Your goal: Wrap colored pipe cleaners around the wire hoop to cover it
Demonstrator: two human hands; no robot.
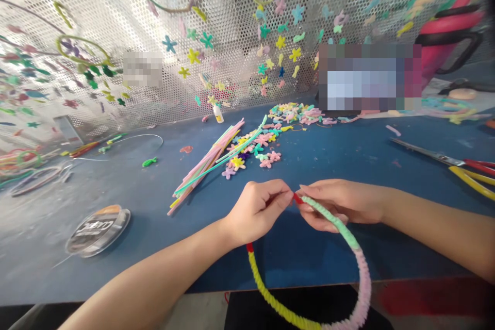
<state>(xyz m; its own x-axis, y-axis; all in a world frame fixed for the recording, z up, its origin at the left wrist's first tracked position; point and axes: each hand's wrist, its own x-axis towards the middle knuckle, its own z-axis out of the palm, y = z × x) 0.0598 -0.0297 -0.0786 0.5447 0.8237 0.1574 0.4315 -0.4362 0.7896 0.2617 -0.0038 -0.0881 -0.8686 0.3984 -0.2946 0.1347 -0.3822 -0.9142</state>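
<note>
A hoop (362,273) wrapped in fuzzy pipe cleaner hangs from my hands over the table's front edge, with mint green, pink, yellow and red sections. My left hand (257,211) is closed in a pinch at the red pipe cleaner (297,198), and its fist covers part of the hoop's left side. Fingers of my right hand (336,201) are curled round the hoop where red meets mint green. The fingertips of both hands nearly touch at this red part. What lies inside the left fist is hidden.
Loose pipe cleaners (209,165) lie beyond my hands, beside a pile of flower shapes (263,147). A spool of clear line (98,230) is at left, scissors (452,161) at right. A small white bottle (218,113) stands before the perforated panel (228,26) hung with decorations.
</note>
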